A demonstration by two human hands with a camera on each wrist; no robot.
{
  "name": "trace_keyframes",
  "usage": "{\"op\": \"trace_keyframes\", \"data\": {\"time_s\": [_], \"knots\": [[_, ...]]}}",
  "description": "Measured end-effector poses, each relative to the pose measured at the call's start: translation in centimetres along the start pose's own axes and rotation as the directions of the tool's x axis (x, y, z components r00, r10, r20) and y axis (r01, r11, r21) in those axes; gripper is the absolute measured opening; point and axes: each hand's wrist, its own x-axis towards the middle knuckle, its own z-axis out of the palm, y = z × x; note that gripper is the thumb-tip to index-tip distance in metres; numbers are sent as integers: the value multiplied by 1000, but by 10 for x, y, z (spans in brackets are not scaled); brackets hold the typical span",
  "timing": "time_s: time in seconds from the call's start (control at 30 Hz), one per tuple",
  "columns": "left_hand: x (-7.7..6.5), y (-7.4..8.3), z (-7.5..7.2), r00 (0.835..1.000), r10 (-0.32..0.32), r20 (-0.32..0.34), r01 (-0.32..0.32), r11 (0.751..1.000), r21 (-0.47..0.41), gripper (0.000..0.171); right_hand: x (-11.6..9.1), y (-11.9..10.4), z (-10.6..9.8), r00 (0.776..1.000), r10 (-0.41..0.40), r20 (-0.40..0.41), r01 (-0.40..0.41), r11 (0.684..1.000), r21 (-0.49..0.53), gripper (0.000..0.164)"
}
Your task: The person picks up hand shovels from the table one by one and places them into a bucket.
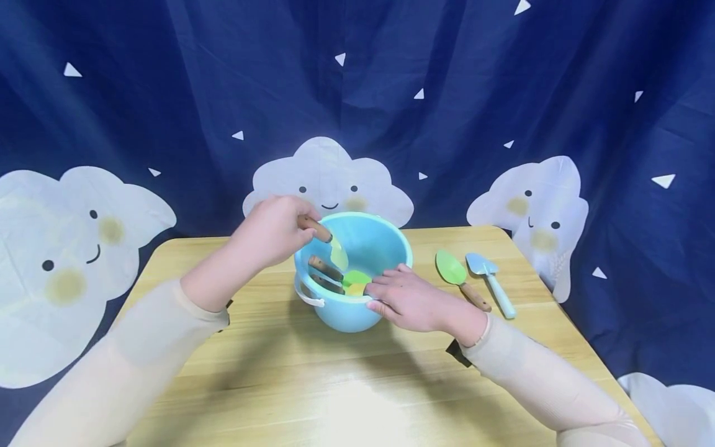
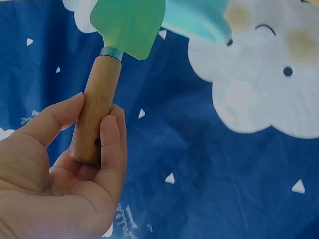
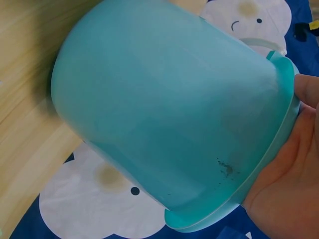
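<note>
Over the open bucket, my left hand (image 1: 279, 230) pinches the wooden handle of a green-bladed trowel (image 1: 337, 254). In the left wrist view, the thumb and fingers close round that handle (image 2: 94, 109), with the green blade beyond. My right hand (image 1: 410, 298) grips the near right rim of the light blue bucket (image 1: 349, 313), thumb outside and fingers over the edge. The right wrist view shows the thumb (image 3: 306, 89) against the rim; the fingertips are hidden there. Inside the bucket lie several tools, among them wooden handles (image 1: 326, 269), a green part (image 1: 355, 277) and a yellow part (image 1: 355, 289).
On the wooden table (image 1: 268, 385), right of the bucket, lie a green spoon-shaped scoop (image 1: 451, 267) with a wooden handle and a light blue trowel (image 1: 499, 295). The bucket's white handle (image 1: 306, 297) hangs down its left side. A dark blue cloud-patterned curtain (image 1: 380, 112) stands behind.
</note>
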Motion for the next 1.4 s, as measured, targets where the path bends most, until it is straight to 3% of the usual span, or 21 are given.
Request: {"op": "trace_keyframes", "data": {"time_s": [0.27, 0.5, 1.1, 1.4], "knots": [[9, -5, 21, 999, 14, 31, -14, 1000, -1, 20, 1, 0, 0, 1000, 5, 6, -5, 1000, 4, 22], [18, -9, 39, 995, -27, 94, 31, 999, -44, 24, 1, -1, -1, 1000, 7, 11, -7, 1000, 12, 23], [35, -31, 77, 988, -65, 140, 77, 993, -84, 21, 1, -2, 1, 1000, 6, 8, -6, 1000, 18, 20], [40, -30, 89, 989, -20, 147, 32, 997, -76, 11, 1, -2, 0, 1000, 6, 8, -6, 1000, 0, 23]]}}
